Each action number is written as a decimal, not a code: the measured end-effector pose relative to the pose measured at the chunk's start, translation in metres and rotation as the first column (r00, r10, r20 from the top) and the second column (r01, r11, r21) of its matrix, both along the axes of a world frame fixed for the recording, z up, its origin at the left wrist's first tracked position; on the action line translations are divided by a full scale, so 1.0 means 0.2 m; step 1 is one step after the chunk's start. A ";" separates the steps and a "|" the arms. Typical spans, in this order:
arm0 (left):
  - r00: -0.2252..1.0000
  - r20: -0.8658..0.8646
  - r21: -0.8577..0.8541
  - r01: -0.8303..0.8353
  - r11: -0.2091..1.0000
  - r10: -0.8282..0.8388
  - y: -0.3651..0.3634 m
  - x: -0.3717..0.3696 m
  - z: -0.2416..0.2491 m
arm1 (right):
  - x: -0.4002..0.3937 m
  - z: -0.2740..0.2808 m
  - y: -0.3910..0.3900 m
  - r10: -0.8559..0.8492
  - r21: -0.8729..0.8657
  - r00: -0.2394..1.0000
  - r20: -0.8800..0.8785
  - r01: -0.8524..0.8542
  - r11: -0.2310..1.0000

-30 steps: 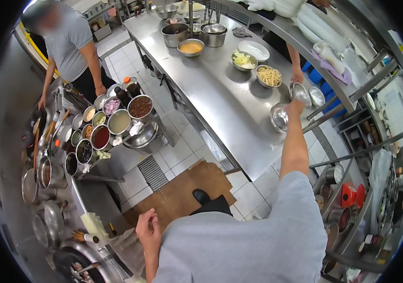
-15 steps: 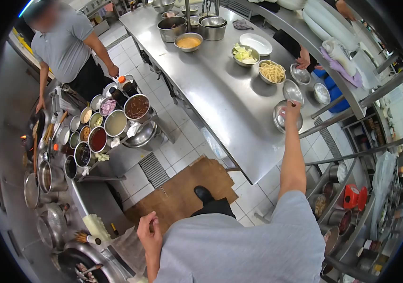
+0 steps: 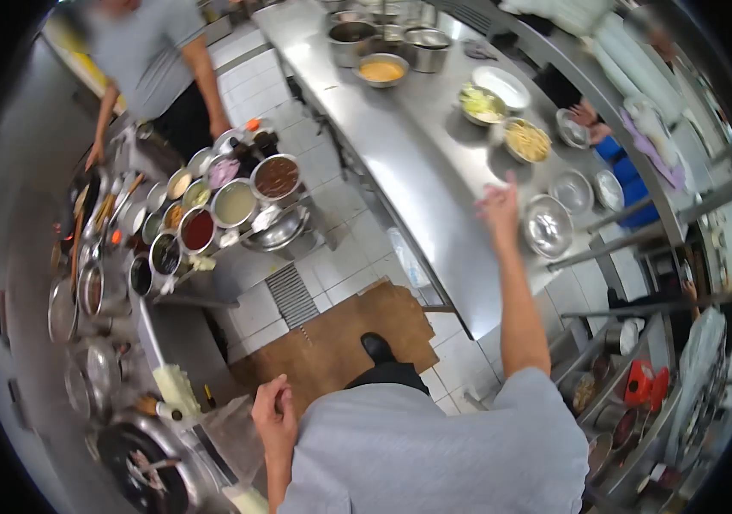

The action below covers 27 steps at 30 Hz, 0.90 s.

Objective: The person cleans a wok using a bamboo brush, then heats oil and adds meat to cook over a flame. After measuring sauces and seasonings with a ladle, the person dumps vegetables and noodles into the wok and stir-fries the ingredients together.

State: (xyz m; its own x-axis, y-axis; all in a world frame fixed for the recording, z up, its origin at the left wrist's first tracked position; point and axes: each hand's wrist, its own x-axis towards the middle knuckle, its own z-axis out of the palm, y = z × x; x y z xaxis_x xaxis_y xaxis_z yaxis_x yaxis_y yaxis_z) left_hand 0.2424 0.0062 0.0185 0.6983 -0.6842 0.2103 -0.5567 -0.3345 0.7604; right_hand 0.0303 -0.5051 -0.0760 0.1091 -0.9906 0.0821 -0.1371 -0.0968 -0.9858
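Note:
My right hand [image 3: 500,207] reaches over the steel counter [image 3: 417,180], fingers apart and slightly blurred, holding nothing. Just right of it lies a shiny metal bowl [image 3: 548,228], with another metal bowl [image 3: 572,190] behind. Beyond my fingertips stand a bowl of thick pale noodles [image 3: 527,141] and a bowl of chopped cabbage [image 3: 482,104]. My left hand [image 3: 274,413] hangs by my side with its fingers curled in and nothing visible in them. It is nearest to a clear plastic sheet [image 3: 237,433] at the stove's edge.
At left, a rack carries several sauce pots [image 3: 235,203]. A wok [image 3: 143,467] sits at the lower left. A co-worker [image 3: 156,60] stands by the stove. Another person's hand [image 3: 589,122] is across the counter. Shelves [image 3: 606,377] line the right; cardboard [image 3: 340,343] covers the floor.
My right hand has let go of the metal bowl and moved left and away, towards the noodle bowl. The view has shifted, and the left hand stays by my side.

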 end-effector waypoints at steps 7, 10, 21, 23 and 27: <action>0.982 0.045 -0.005 -0.185 0.983 0.185 0.38 0.10 0.09 | 0.75 -0.98 1.24 0.835 0.267 -0.267 -0.482 -0.952 -0.151; 0.926 0.090 -0.019 -0.366 0.930 0.366 0.76 0.10 0.11 | 0.83 -1.16 1.60 0.568 0.642 -0.662 -0.489 -0.714 -0.279; 0.667 0.022 0.010 -0.745 0.667 0.745 1.77 -0.07 -0.11 | 1.66 -1.40 2.13 0.783 0.759 -0.306 -0.542 -0.577 0.301; 0.595 0.020 0.006 -0.804 0.595 0.803 1.84 -0.08 -0.07 | 1.95 -1.44 2.49 0.925 0.794 -0.239 -0.296 -0.599 0.099; 0.429 0.029 0.057 -0.903 0.427 0.903 1.90 -0.07 -0.04 | 2.41 -1.47 3.18 0.981 0.825 -0.183 -0.060 -0.562 -0.054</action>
State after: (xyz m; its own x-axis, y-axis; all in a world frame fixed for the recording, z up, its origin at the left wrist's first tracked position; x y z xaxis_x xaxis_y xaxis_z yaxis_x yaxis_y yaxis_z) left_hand 0.2278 0.3861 0.0096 0.9251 0.3282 0.1909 0.0933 -0.6838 0.7237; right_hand 0.5128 0.1303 -0.3705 0.6029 0.1759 -0.7782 -0.7158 -0.3115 -0.6250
